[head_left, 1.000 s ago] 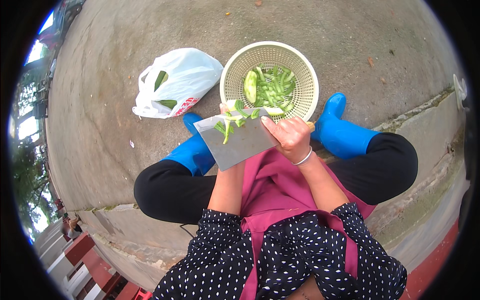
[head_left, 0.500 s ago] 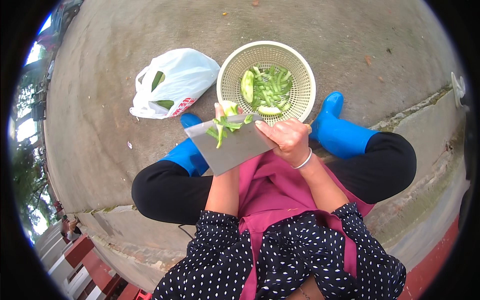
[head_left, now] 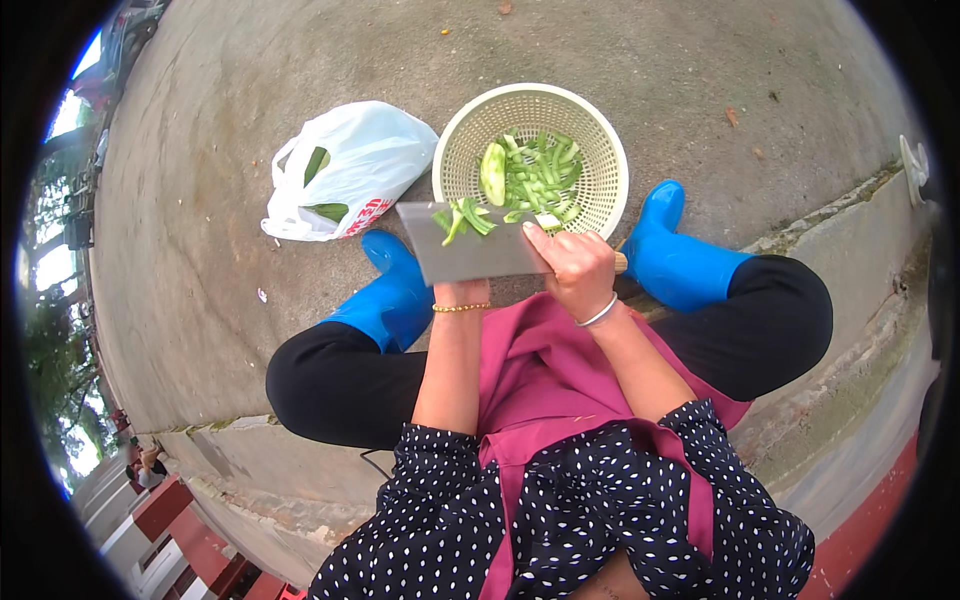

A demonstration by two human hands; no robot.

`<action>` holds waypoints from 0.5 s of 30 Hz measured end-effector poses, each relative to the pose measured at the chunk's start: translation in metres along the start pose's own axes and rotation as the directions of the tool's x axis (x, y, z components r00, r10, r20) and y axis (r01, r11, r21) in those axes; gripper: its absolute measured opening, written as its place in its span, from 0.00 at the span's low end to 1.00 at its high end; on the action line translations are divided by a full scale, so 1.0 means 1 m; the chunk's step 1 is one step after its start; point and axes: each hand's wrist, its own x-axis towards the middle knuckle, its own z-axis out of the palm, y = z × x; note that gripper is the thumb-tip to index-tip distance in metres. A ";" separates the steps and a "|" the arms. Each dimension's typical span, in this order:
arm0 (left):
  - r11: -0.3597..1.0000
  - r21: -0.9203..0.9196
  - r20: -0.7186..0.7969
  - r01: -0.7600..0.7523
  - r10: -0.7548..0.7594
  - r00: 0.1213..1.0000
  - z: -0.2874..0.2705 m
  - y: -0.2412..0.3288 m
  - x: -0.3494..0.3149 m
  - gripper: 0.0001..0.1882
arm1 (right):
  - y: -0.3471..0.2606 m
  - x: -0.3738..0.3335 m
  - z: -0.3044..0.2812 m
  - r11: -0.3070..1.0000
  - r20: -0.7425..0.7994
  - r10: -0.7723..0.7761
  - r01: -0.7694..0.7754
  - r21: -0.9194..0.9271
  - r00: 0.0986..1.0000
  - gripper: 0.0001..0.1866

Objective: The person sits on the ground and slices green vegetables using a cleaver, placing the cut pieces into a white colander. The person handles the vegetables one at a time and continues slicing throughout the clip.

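Grey concrete ground is stretching out around the seated person. Left of the fingers, a white plastic bag (head_left: 345,170) is lying with pods left inside. The left hand (head_left: 462,292) is hiding under the cleaver (head_left: 475,250); its grip cannot be told. Green bean pieces (head_left: 462,218) are resting on the blade. The right hand (head_left: 575,268) is gripping the handle. Beyond, the cream basket (head_left: 590,130) is already holding many cut pieces.
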 end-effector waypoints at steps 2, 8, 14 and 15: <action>0.979 0.192 0.181 0.067 -0.102 0.978 -0.006 0.015 0.008 0.23 | 0.010 -0.004 0.009 0.970 -0.003 0.216 -0.214 0.112 0.976 0.15; 0.997 -0.008 0.249 0.082 -0.078 0.965 -0.005 0.019 0.017 0.26 | 0.004 0.000 -0.005 0.977 -0.076 0.121 -0.105 0.187 0.990 0.16; 0.977 0.083 0.307 0.194 -0.210 0.928 -0.035 0.014 0.046 0.23 | -0.020 0.007 -0.015 0.958 -0.116 -0.160 0.183 0.222 0.980 0.18; 0.976 0.052 0.325 0.210 -0.216 0.921 -0.040 0.012 0.050 0.23 | -0.022 0.007 -0.015 0.953 -0.111 -0.175 0.196 0.232 0.978 0.19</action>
